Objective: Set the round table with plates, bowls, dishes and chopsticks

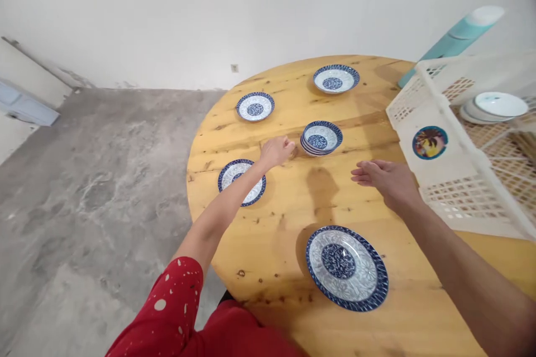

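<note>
A small stack of blue-and-white bowls (321, 138) stands near the middle of the round wooden table. Just left of it is my left hand (277, 150), its fingers curled in and nothing visible in them; a narrow gap seems to separate it from the bowls. My right hand (381, 177) hovers right of the stack, fingers stretched out and holding nothing. Under my left forearm lies a patterned plate (228, 178), partly covered. The largest-looking plate (347, 268) is closest to my body. Farther back are a left plate (255, 106) and a right plate (336, 78).
A white plastic basket (456, 170) with a round sticker stands on the right side of the table (276, 251). White bowls (500, 106) sit inside it. Behind the basket leans a teal cylinder (456, 39). A white wall rises behind, and concrete floor (104, 189) lies left.
</note>
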`<move>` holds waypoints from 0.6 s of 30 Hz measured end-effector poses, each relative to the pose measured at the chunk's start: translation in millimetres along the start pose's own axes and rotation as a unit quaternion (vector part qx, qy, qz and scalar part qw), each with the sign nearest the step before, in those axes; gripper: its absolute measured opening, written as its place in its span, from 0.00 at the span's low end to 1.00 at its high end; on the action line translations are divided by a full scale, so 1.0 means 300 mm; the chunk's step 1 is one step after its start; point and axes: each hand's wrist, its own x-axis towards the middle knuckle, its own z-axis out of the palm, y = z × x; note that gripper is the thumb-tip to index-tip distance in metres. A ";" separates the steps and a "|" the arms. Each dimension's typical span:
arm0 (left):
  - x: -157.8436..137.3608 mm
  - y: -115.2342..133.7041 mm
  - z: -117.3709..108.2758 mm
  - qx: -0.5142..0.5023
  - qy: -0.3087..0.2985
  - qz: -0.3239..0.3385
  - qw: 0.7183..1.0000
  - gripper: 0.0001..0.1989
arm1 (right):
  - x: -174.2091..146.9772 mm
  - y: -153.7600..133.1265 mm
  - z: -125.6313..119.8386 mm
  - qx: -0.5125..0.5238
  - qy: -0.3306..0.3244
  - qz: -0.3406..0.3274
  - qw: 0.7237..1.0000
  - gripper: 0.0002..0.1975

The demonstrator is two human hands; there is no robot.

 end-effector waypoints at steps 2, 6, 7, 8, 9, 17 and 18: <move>0.065 0.006 0.022 -0.009 -0.011 -0.010 1.000 0.14 | 0.057 -0.032 0.043 -0.031 0.013 0.005 0.999 0.08; 0.167 0.036 0.059 -0.032 -0.035 -0.020 0.999 0.15 | 0.147 -0.071 0.098 -0.081 0.025 0.005 0.996 0.12; 0.188 0.044 0.067 -0.034 -0.040 -0.017 0.998 0.15 | 0.165 -0.074 0.107 -0.089 0.023 0.005 0.996 0.13; 0.207 0.052 0.074 -0.034 -0.046 -0.015 0.998 0.16 | 0.183 -0.074 0.115 -0.099 0.021 0.005 0.995 0.15; 0.224 0.058 0.080 -0.033 -0.053 -0.013 0.998 0.17 | 0.200 -0.072 0.122 -0.110 0.019 0.003 0.994 0.16; 0.300 0.069 0.102 0.048 -0.089 0.000 0.995 0.15 | 0.286 -0.051 0.160 -0.253 0.047 -0.006 0.966 0.13; 0.303 0.070 0.103 0.059 -0.089 0.005 0.994 0.14 | 0.288 -0.052 0.163 -0.264 0.052 -0.005 0.963 0.12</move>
